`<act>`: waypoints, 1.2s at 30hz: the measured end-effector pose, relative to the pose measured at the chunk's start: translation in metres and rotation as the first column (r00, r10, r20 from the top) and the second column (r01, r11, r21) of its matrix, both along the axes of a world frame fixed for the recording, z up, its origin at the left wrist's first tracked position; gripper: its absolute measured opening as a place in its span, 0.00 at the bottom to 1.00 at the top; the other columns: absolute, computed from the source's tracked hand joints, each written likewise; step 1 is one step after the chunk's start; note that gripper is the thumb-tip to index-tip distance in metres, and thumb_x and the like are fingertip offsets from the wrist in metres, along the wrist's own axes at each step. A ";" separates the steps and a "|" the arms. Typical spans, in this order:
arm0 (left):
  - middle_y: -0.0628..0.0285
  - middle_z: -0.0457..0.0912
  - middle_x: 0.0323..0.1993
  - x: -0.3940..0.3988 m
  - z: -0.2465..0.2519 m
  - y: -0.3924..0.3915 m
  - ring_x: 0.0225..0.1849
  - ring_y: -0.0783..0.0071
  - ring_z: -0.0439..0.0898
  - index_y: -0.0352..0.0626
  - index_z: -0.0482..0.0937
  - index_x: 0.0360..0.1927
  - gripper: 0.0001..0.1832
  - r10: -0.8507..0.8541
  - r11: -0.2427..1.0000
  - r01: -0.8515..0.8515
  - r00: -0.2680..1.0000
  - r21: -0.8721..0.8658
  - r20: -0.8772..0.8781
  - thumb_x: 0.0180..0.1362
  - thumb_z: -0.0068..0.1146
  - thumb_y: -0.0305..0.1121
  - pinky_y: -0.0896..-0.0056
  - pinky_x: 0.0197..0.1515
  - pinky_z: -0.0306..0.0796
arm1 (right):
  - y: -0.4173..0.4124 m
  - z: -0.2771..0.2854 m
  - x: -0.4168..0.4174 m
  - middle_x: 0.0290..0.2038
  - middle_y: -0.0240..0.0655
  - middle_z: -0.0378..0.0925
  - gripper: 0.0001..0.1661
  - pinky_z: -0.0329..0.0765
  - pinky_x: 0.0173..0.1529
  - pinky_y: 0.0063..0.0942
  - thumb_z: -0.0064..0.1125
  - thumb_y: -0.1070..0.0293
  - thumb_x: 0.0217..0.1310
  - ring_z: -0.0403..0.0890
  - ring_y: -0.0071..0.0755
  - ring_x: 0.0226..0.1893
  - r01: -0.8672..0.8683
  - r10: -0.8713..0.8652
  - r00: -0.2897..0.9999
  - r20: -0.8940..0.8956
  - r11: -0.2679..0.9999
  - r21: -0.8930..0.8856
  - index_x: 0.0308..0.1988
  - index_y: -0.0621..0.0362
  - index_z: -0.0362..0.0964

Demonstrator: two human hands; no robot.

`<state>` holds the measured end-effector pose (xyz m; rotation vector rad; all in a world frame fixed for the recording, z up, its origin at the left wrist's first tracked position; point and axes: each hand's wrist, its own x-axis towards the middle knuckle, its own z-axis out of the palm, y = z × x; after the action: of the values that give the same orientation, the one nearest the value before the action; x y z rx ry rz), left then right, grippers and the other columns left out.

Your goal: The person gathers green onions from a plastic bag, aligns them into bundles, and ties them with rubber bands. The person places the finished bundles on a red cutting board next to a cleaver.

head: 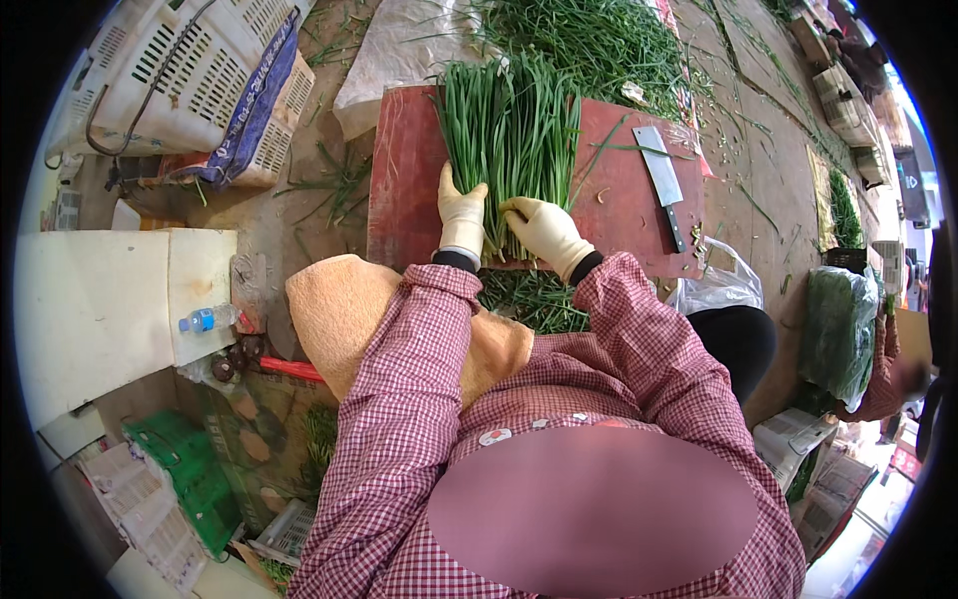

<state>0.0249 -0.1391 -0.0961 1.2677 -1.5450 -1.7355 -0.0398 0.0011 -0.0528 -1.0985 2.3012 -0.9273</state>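
A wide bunch of long green leaves, apparently garlic chives [516, 127], lies on a worn red board [629, 202] with its pale stem ends towards me. My left hand [462, 213], in a cream glove, cups the bunch's left edge, leaves passing between thumb and fingers. Lower right on the bunch, my right hand [550, 232], gloved alike, has thumb and fingertips pinched together at the stems; what exactly lies between them is hidden. A cleaver [660, 180] with a black handle rests on the board's right side, its handle pointing towards me.
Loose chives [599, 45] are heaped beyond the board, with more leaves [535, 299] below its near edge. White plastic crates [187, 82] stand at upper left. A white box [97, 314] and a plastic bottle [206, 320] are at left. A clear plastic bag [722, 281] sits by my right knee.
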 end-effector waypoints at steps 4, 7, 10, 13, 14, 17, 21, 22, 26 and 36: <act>0.55 0.76 0.62 -0.001 -0.021 -0.006 0.57 0.62 0.76 0.39 0.62 0.72 0.40 0.005 0.997 0.004 0.994 0.080 -0.109 0.54 0.62 0.16 0.67 0.63 0.67 | 0.000 -0.010 -0.013 0.35 0.46 0.85 0.18 0.80 0.43 0.38 0.57 0.57 0.64 0.85 0.49 0.36 0.049 -0.058 0.983 0.175 0.997 0.055 0.44 0.57 0.82; 0.56 0.76 0.61 0.004 -0.009 -0.006 0.57 0.63 0.77 0.39 0.62 0.72 0.39 -0.009 0.991 0.027 0.991 0.134 -0.131 0.55 0.61 0.16 0.67 0.63 0.67 | -0.007 -0.007 -0.019 0.33 0.46 0.85 0.18 0.80 0.41 0.38 0.58 0.57 0.63 0.85 0.49 0.34 0.021 -0.048 0.963 0.264 0.995 0.101 0.45 0.58 0.82; 0.58 0.77 0.60 0.003 -0.031 -0.010 0.56 0.65 0.76 0.41 0.64 0.71 0.38 0.024 0.988 0.006 0.982 0.154 -0.189 0.57 0.59 0.13 0.67 0.60 0.69 | -0.016 0.009 -0.018 0.32 0.46 0.84 0.18 0.80 0.39 0.38 0.58 0.58 0.63 0.85 0.48 0.33 0.091 -0.091 0.986 0.143 0.996 0.006 0.44 0.59 0.81; 0.59 0.77 0.59 0.002 -0.028 -0.007 0.55 0.65 0.76 0.43 0.63 0.72 0.38 0.050 0.977 0.005 0.967 0.214 -0.251 0.57 0.56 0.11 0.67 0.57 0.71 | -0.035 0.007 -0.025 0.32 0.47 0.84 0.17 0.80 0.39 0.37 0.58 0.59 0.64 0.85 0.47 0.32 0.089 -0.079 0.989 0.124 0.993 -0.079 0.45 0.59 0.81; 0.59 0.77 0.59 0.001 -0.023 -0.004 0.55 0.66 0.76 0.43 0.62 0.72 0.38 0.057 0.970 0.009 0.963 0.245 -0.262 0.57 0.55 0.11 0.67 0.57 0.71 | -0.041 0.006 -0.030 0.33 0.48 0.84 0.21 0.81 0.41 0.38 0.60 0.56 0.62 0.86 0.48 0.35 0.088 -0.082 0.984 0.159 0.996 -0.028 0.46 0.60 0.81; 0.58 0.76 0.59 -0.002 -0.023 -0.005 0.55 0.65 0.77 0.44 0.62 0.72 0.37 0.056 0.963 0.015 0.965 0.267 -0.255 0.59 0.54 0.11 0.67 0.57 0.72 | -0.063 0.002 -0.039 0.36 0.48 0.85 0.26 0.81 0.45 0.39 0.62 0.50 0.59 0.85 0.51 0.38 0.060 -0.069 0.997 0.040 0.978 0.202 0.46 0.60 0.81; 0.56 0.75 0.60 0.001 -0.047 -0.011 0.55 0.64 0.77 0.43 0.62 0.72 0.39 0.044 0.982 -0.002 0.974 0.186 -0.221 0.56 0.60 0.15 0.66 0.57 0.74 | -0.079 0.023 -0.026 0.39 0.46 0.85 0.28 0.81 0.48 0.38 0.64 0.45 0.57 0.85 0.49 0.42 0.096 -0.076 0.995 -0.064 0.899 0.428 0.44 0.59 0.81; 0.56 0.75 0.60 0.000 -0.052 -0.010 0.55 0.63 0.77 0.42 0.62 0.72 0.39 0.039 0.989 -0.011 0.981 0.149 -0.189 0.56 0.60 0.15 0.66 0.57 0.74 | -0.080 0.018 -0.026 0.39 0.46 0.85 0.27 0.81 0.47 0.39 0.63 0.46 0.57 0.85 0.50 0.42 0.101 -0.076 0.994 -0.076 0.903 0.418 0.44 0.59 0.81; 0.56 0.74 0.61 -0.002 -0.020 0.001 0.57 0.64 0.76 0.43 0.62 0.72 0.37 0.019 0.995 -0.007 0.992 0.098 -0.128 0.58 0.56 0.13 0.66 0.59 0.72 | -0.077 -0.007 -0.036 0.37 0.46 0.85 0.23 0.81 0.46 0.41 0.61 0.50 0.59 0.85 0.52 0.40 0.107 -0.108 0.994 -0.016 0.937 0.332 0.43 0.59 0.81; 0.43 0.69 0.66 0.006 -0.021 0.005 0.67 0.49 0.70 0.36 0.58 0.72 0.42 -0.093 0.751 0.191 0.978 -0.632 0.185 0.56 0.65 0.31 0.57 0.69 0.63 | -0.023 0.022 -0.006 0.33 0.32 0.81 0.09 0.78 0.34 0.19 0.61 0.70 0.64 0.81 0.21 0.28 0.303 -0.092 0.717 0.691 0.934 -0.190 0.41 0.65 0.76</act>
<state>0.0312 -0.1339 -0.1171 0.9314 -2.1232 -1.0191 -0.0461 -0.0217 -0.0309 -0.4640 1.7098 -1.4983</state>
